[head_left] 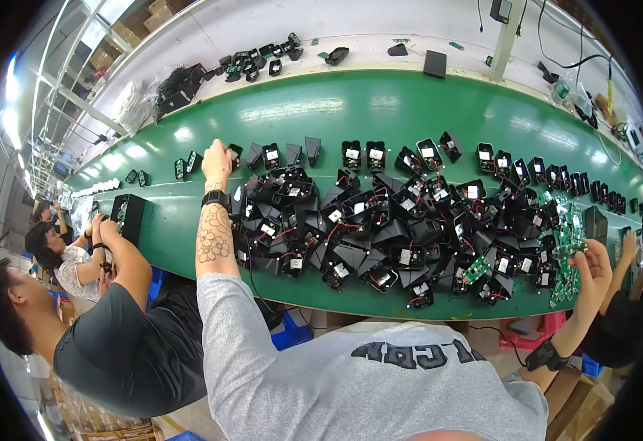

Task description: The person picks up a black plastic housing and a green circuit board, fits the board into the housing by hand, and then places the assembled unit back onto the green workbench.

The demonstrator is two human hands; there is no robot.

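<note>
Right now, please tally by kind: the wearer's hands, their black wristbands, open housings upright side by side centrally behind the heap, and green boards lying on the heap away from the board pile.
Left hand, right hand: 2
Black wristbands: 2
Open housings: 2
Green board: 1
Total: 7

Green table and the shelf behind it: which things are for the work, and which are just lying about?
Probably for the work:
black wired casings, heaped between the left hand and right hand;
green circuit boards, by the right hand.

Probably just lying about:
dark block on the shelf;
pale bundle, farther left.
</note>
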